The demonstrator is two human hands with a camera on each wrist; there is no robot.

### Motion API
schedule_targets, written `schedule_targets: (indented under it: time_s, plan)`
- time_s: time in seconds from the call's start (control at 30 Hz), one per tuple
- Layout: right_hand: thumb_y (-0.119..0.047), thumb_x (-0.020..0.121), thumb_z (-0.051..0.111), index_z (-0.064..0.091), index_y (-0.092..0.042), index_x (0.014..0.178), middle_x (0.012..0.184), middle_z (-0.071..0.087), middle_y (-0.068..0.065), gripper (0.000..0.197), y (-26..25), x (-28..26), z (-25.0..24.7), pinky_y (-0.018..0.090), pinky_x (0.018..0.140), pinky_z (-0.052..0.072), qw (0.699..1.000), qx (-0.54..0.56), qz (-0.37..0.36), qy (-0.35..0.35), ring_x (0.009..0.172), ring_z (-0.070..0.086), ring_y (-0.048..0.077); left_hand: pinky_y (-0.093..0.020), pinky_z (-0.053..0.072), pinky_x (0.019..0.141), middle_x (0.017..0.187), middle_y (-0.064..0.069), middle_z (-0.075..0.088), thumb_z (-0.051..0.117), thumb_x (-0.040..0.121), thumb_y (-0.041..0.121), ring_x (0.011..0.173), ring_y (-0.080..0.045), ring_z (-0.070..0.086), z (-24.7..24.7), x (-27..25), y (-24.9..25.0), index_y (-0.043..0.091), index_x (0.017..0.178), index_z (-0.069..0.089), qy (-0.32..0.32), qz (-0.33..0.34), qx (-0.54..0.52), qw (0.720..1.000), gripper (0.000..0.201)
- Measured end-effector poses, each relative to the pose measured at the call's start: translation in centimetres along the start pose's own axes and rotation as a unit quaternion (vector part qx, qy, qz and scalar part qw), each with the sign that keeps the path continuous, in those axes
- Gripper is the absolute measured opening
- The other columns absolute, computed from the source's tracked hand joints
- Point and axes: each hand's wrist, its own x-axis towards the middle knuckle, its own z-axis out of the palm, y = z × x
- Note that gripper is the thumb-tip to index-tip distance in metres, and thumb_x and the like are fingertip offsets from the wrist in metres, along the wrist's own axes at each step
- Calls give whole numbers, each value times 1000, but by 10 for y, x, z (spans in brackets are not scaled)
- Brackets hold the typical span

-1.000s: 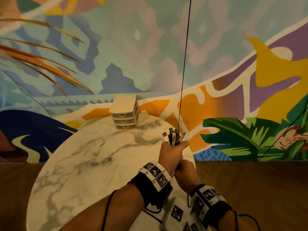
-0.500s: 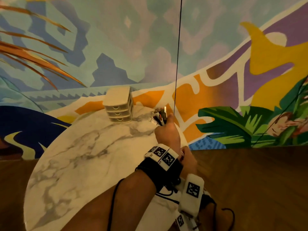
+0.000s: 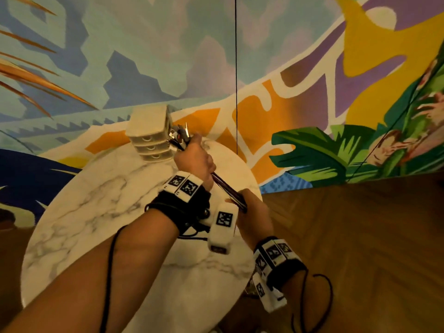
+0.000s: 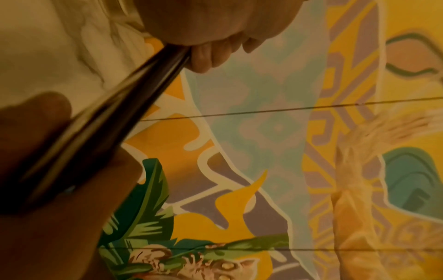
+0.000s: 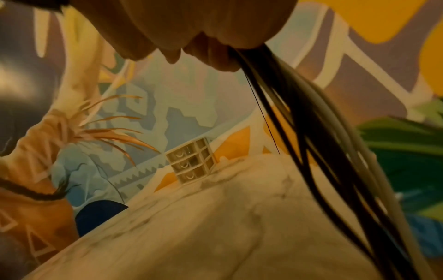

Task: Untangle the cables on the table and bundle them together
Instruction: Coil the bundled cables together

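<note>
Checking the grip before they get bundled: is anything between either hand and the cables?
Nothing visible. The left hand grips the cable bundle just below its plugs, and the right hand grips it lower down. The small drawer unit stands close beside the plugs, outside both grips.

Two hands are in view: a left hand (image 3: pixel 195 162) and a right hand (image 3: pixel 254 212), each with one marker-covered wristband. One bundle of cables (image 3: pixel 228 188) runs between them; its strands are too blurred to count. One round marble table (image 3: pixel 84 212) carries one small drawer unit (image 3: pixel 150 138) at 12 o'clock, showing three drawers.
</note>
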Motion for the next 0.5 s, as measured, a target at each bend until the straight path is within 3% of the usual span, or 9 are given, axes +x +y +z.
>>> schedule_targets:
  time_s: [0.07, 0.17, 0.27, 0.33, 0.37, 0.43, 0.47, 0.5]
  plan:
    - [-27, 93, 54, 56, -10, 95, 85, 65, 10, 17, 1, 3, -5, 35, 60, 40, 997, -68, -31, -27, 77, 58, 29, -12, 17, 37, 38, 6, 26, 59, 89, 24, 29, -10, 21, -6, 12, -1, 21, 63, 37, -11, -4, -29, 1000, 35]
    - [-43, 94, 49, 50, -11, 82, 69, 59, 10, 33, 0, 7, -10, 38, 55, 38, 992, -94, -28, -82, 63, 52, 28, -13, 14, 35, 37, 7, 21, 54, 93, 30, 29, -9, 16, -15, 21, 4, 24, 58, 32, -69, -12, -51, 996, 41]
    - [-42, 96, 45, 40, -17, 65, 53, 35, 1, 41, -4, 19, -20, 29, 45, 26, 972, 114, 70, -194, 43, 31, 14, -15, 10, 34, 36, 7, 18, 47, 95, 38, 29, -8, 13, -26, 19, 15, 24, 52, 24, -217, -15, -40, 975, 51]
    - [-38, 99, 40, 30, -21, 62, 54, 22, -2, 42, -9, 24, -28, 24, 42, 13, 908, 279, 165, -266, 42, 17, 10, -18, 8, 36, 36, 7, 19, 49, 93, 40, 30, -8, 13, -29, 6, 22, 23, 47, 27, -338, 0, 10, 941, 53]
    - [-38, 99, 38, 27, -22, 61, 54, 20, -3, 42, -11, 24, -32, 23, 42, 9, 883, 318, 196, -284, 43, 13, 10, -19, 9, 37, 37, 7, 21, 52, 91, 37, 31, -8, 15, -29, -5, 26, 23, 46, 32, -390, 8, 46, 920, 51]
    - [-40, 98, 38, 25, -23, 62, 52, 19, -6, 42, -9, 24, -35, 23, 43, 7, 862, 339, 228, -300, 44, 11, 9, -20, 17, 38, 41, 10, 30, 57, 88, 27, 33, -7, 24, -32, -23, 28, 24, 50, 46, -472, 65, 170, 863, 39]
    - [-39, 97, 42, 26, -23, 62, 52, 21, -6, 42, -4, 25, -35, 24, 43, 8, 865, 325, 240, -299, 43, 13, 9, -20, 26, 40, 44, 10, 39, 58, 88, 23, 36, -8, 32, -39, -30, 27, 24, 55, 54, -508, 143, 271, 805, 33]
    - [-35, 95, 48, 30, -23, 62, 52, 24, -6, 40, -1, 25, -36, 24, 44, 10, 874, 298, 246, -296, 43, 16, 9, -20, 35, 45, 50, 8, 51, 59, 88, 21, 42, -9, 42, -49, -36, 24, 20, 63, 62, -546, 240, 371, 711, 26]
